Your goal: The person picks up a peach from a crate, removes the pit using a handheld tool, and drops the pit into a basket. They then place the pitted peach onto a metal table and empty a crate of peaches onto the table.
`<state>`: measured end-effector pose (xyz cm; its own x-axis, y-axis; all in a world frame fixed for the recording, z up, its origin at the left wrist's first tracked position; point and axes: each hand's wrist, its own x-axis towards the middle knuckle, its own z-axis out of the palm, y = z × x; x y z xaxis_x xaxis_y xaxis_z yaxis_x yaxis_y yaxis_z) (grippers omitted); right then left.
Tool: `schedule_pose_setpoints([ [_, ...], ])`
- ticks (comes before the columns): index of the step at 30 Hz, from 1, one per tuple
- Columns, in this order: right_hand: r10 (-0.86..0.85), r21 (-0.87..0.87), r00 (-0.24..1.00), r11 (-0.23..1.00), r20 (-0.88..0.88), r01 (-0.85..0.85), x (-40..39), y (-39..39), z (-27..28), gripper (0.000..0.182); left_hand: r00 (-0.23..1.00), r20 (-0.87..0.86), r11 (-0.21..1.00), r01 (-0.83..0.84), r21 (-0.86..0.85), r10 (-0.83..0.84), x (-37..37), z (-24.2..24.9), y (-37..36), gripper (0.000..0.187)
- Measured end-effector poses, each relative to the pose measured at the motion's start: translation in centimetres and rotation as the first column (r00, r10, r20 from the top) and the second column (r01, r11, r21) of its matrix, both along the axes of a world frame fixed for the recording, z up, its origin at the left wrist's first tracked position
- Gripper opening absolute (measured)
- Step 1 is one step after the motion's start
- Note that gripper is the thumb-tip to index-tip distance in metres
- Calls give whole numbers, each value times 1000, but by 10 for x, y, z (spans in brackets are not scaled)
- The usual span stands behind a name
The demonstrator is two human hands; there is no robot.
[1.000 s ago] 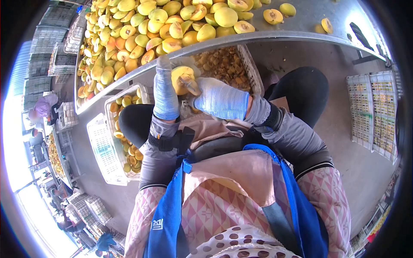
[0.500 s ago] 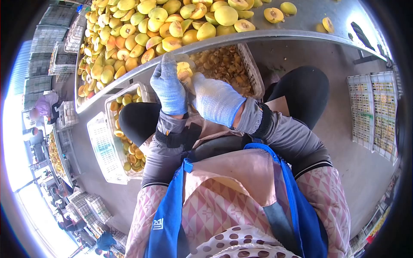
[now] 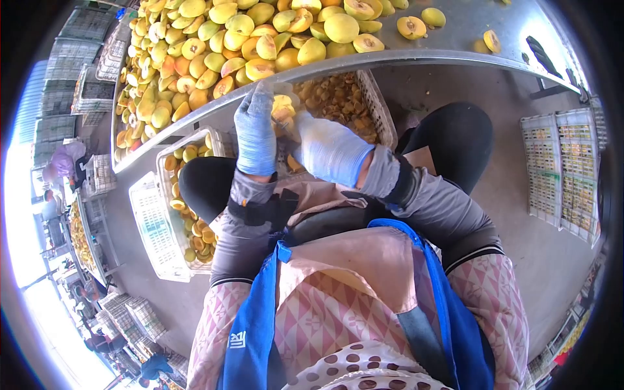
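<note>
My left hand (image 3: 255,133), in a blue-grey glove, is closed on a yellow peach (image 3: 282,108) held just under the metal table's rim (image 3: 364,60). My right hand (image 3: 328,149), gloved too, presses against the same fruit from the right; whether it holds a tool is hidden. Both hands hover over a white crate of pits and scraps (image 3: 341,97) between my knees. A heap of whole and halved yellow peaches (image 3: 214,45) covers the table above.
A white crate of halved peaches (image 3: 185,195) stands by my left knee, with another crate (image 3: 153,227) beside it. Trays of drying fruit (image 3: 562,169) lie on the floor at right. Stacked crates and other people fill the left edge.
My hands have closed together around the peach, which showed its cut face a second ago and is now mostly covered. My left hand turned and shifted slightly right.
</note>
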<state>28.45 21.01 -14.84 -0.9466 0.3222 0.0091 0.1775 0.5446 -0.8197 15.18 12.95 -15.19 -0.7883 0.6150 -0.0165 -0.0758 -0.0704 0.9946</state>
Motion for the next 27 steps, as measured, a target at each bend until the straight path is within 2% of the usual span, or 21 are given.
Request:
schedule_pose_setpoints([
  [2, 93, -113, 991, 988, -99, -105, -4, 5, -13, 32, 986, 113, 989, 129, -68, -121, 3, 22, -6, 41],
  [3, 120, -197, 984, 970, -129, -144, -5, 4, -12, 33, 979, 57, 979, 199, -32, -197, 6, 28, -8, 46],
  [5, 164, -350, 966, 909, -199, -227, -10, 4, -5, 34, 986, 43, 987, 159, 14, -159, 6, 28, -14, 39],
  [8, 301, 111, 910, 953, -286, -280, -13, 5, -21, 33, 992, 49, 993, 120, 10, -120, 3, 21, -14, 35],
  [11, 149, -32, 988, 988, 30, -148, -4, 3, -12, 34, 998, 29, 998, 56, -39, -55, 4, 15, -14, 33],
  [14, 150, 46, 973, 986, 177, -160, -1, 6, 8, 35, 993, -107, 999, 41, -14, -43, 9, 18, -13, 33],
  [15, 180, 20, 980, 983, 85, -182, -3, 6, 2, 34, 984, -168, 998, 55, 8, -53, 11, 21, -12, 34],
  [18, 234, -87, 958, 964, -166, -250, -7, 9, -14, 24, 993, -107, 998, 51, -28, -53, 14, 25, -13, 37],
  [20, 241, -185, 923, 935, -300, -304, -8, 14, -7, 22, 987, -62, 988, 146, -48, -149, 8, 28, -15, 39],
  [23, 365, -594, 928, 763, 71, -254, 3, 27, 17, 21, 965, -60, 964, 250, -91, -256, 1, 28, -16, 40],
  [24, 293, -410, 955, 867, -42, -284, 0, 23, 4, 21, 956, -72, 955, 275, -108, -284, -1, 28, -15, 40],
  [26, 210, -6, 931, 975, -300, -222, -10, 13, -28, 21, 982, -13, 980, 185, -69, -186, 1, 23, -13, 40],
  [27, 172, 12, 951, 985, -255, -175, -8, 11, -31, 20, 990, 18, 989, 139, -51, -138, 3, 21, -11, 40],
])
